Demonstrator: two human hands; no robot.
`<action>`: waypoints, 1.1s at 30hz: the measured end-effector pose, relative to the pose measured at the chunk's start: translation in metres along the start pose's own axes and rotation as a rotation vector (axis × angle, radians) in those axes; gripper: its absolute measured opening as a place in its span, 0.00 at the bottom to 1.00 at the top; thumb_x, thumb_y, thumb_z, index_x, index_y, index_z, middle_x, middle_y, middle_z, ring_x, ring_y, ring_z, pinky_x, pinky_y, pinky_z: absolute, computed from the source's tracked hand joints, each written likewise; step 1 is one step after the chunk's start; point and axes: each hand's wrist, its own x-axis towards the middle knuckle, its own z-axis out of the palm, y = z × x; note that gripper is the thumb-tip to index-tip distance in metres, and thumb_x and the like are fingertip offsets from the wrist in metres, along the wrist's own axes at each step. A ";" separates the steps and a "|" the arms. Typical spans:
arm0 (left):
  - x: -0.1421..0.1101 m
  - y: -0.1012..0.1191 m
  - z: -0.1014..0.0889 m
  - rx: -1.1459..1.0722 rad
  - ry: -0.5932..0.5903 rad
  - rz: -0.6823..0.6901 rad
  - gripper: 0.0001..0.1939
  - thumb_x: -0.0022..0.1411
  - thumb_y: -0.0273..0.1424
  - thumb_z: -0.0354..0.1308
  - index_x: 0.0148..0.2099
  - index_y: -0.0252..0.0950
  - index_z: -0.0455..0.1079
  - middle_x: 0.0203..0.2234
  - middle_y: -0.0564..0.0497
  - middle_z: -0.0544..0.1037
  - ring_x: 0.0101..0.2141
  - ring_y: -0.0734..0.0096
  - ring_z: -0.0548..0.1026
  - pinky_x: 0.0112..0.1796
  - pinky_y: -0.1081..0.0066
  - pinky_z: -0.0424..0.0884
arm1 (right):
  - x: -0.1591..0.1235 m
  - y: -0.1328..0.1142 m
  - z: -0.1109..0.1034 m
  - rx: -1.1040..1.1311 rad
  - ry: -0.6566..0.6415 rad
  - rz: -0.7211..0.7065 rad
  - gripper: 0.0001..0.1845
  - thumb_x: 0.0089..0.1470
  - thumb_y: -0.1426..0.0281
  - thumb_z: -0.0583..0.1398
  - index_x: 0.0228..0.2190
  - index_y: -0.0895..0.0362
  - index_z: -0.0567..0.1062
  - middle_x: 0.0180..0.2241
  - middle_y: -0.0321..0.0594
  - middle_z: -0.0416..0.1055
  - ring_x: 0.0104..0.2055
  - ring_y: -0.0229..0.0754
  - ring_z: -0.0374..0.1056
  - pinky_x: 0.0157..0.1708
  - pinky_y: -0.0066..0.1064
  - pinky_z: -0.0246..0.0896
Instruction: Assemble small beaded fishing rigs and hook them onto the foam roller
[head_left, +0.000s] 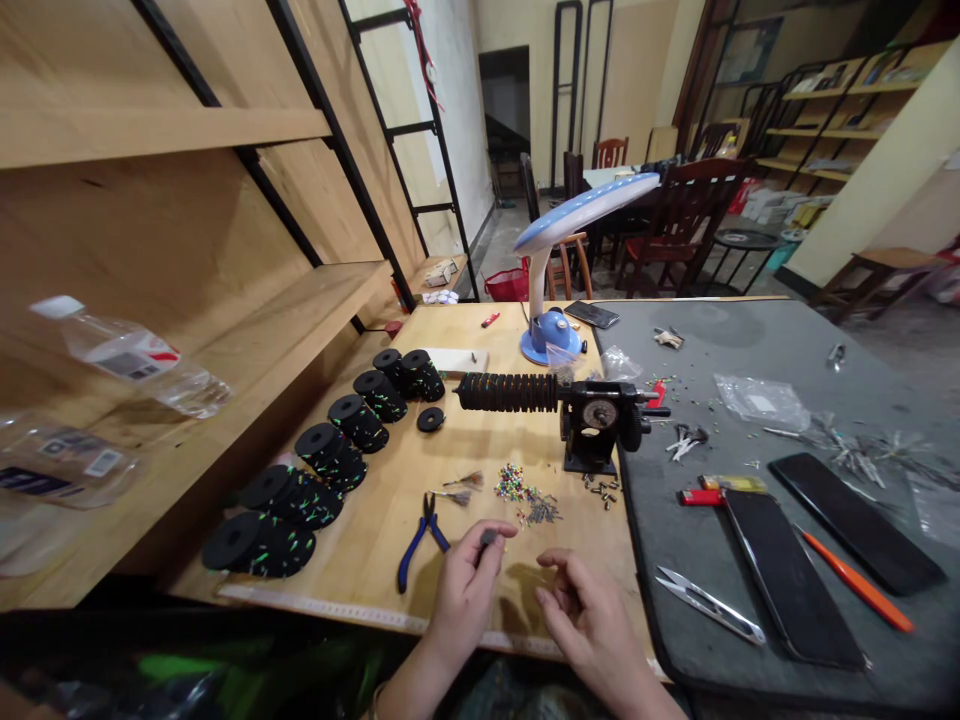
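Near the front edge of the worktop (472,445), the left hand (466,588) pinches a small dark piece (487,537) between its closed fingers. The right hand's (592,612) fingers are half curled, apart, seemingly holding nothing. If the pinch loosens, the piece could drop among the loose beads (514,482). The bottle label (135,358) is too small for reading.
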 end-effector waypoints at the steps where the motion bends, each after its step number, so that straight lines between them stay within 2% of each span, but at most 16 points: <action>1: 0.000 0.001 0.000 0.008 0.002 0.009 0.15 0.58 0.41 0.56 0.36 0.33 0.74 0.18 0.56 0.66 0.20 0.74 0.62 0.23 0.77 0.59 | 0.000 0.001 0.001 -0.018 0.008 -0.010 0.09 0.56 0.67 0.56 0.39 0.57 0.71 0.19 0.30 0.62 0.21 0.38 0.62 0.22 0.26 0.55; 6: -0.002 0.000 0.001 0.044 0.003 0.047 0.17 0.58 0.43 0.56 0.36 0.33 0.75 0.18 0.54 0.69 0.22 0.71 0.67 0.25 0.75 0.63 | 0.003 0.002 0.002 -0.061 0.024 -0.072 0.09 0.59 0.68 0.54 0.33 0.56 0.74 0.22 0.35 0.70 0.22 0.37 0.65 0.24 0.27 0.56; 10: -0.003 -0.001 0.002 0.059 0.004 0.061 0.17 0.58 0.42 0.56 0.36 0.33 0.76 0.19 0.53 0.70 0.23 0.70 0.68 0.25 0.75 0.64 | 0.004 0.003 0.000 -0.092 0.022 -0.105 0.10 0.59 0.69 0.53 0.29 0.55 0.73 0.23 0.37 0.71 0.25 0.39 0.66 0.26 0.28 0.57; 13: -0.003 0.000 0.001 0.057 0.008 0.046 0.16 0.58 0.42 0.56 0.37 0.34 0.75 0.20 0.53 0.70 0.23 0.71 0.67 0.25 0.75 0.64 | 0.003 0.005 -0.001 -0.060 0.025 -0.092 0.07 0.57 0.69 0.56 0.37 0.56 0.72 0.24 0.37 0.71 0.26 0.40 0.67 0.26 0.28 0.60; 16: -0.003 -0.001 -0.003 0.037 0.020 0.034 0.17 0.58 0.43 0.57 0.37 0.33 0.75 0.19 0.54 0.69 0.22 0.72 0.66 0.24 0.76 0.63 | 0.003 0.008 -0.003 -0.017 0.033 -0.051 0.15 0.54 0.70 0.58 0.44 0.58 0.69 0.24 0.36 0.71 0.26 0.40 0.69 0.26 0.28 0.63; 22: -0.002 -0.006 -0.009 -0.022 0.016 -0.002 0.20 0.58 0.46 0.56 0.38 0.33 0.74 0.17 0.57 0.61 0.20 0.76 0.58 0.21 0.77 0.55 | 0.002 0.013 -0.005 -0.012 0.084 -0.073 0.19 0.53 0.72 0.58 0.48 0.56 0.66 0.27 0.36 0.73 0.30 0.42 0.72 0.31 0.29 0.67; 26: -0.006 0.000 -0.009 -0.080 -0.023 -0.048 0.24 0.57 0.50 0.57 0.39 0.32 0.72 0.17 0.60 0.55 0.19 0.77 0.54 0.21 0.77 0.51 | 0.001 0.015 -0.006 -0.027 0.105 -0.130 0.22 0.51 0.73 0.58 0.49 0.54 0.65 0.30 0.38 0.75 0.33 0.43 0.73 0.34 0.31 0.68; 33: -0.012 0.009 -0.009 -0.115 -0.027 -0.058 0.26 0.54 0.53 0.57 0.38 0.33 0.72 0.17 0.60 0.53 0.20 0.77 0.53 0.22 0.76 0.50 | 0.005 0.016 -0.004 -0.022 0.073 -0.216 0.22 0.51 0.74 0.57 0.49 0.54 0.65 0.30 0.39 0.75 0.33 0.44 0.73 0.33 0.31 0.68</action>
